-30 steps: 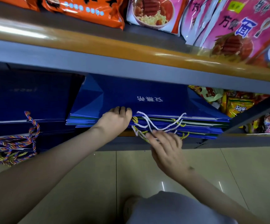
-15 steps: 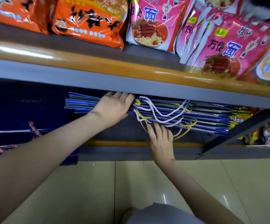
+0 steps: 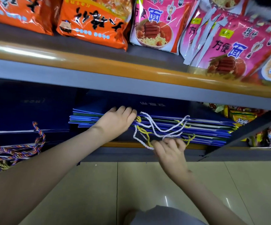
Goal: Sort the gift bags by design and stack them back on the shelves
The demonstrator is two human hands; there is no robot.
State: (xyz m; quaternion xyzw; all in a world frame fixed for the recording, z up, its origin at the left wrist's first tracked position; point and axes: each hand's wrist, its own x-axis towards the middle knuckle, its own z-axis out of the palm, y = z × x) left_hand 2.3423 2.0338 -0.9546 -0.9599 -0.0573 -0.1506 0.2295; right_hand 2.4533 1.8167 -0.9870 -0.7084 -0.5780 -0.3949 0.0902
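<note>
A stack of flat blue gift bags (image 3: 201,127) lies on the lower shelf (image 3: 164,146), tilted up at its front edge. My left hand (image 3: 115,121) grips that front edge, fingers curled over the top bag. White and yellow cord handles (image 3: 157,129) hang off the front. My right hand (image 3: 170,148) has its fingers curled around the lower ends of those cords. A second stack of darker blue bags (image 3: 26,111) sits on the left, with multicoloured braided handles (image 3: 18,148) hanging out.
The upper shelf edge (image 3: 99,65) hangs close above the bags. It carries orange snack packs (image 3: 92,20) and pink noodle packs (image 3: 238,47). More snack packets (image 3: 240,116) lie right of the blue stack, behind a grey diagonal brace (image 3: 248,132). Beige floor tiles (image 3: 99,192) lie below.
The blue stack came down from its raised position toward the shelf. My right hand went from flat fingers under the cords to curling around them. The view has shifted slightly.
</note>
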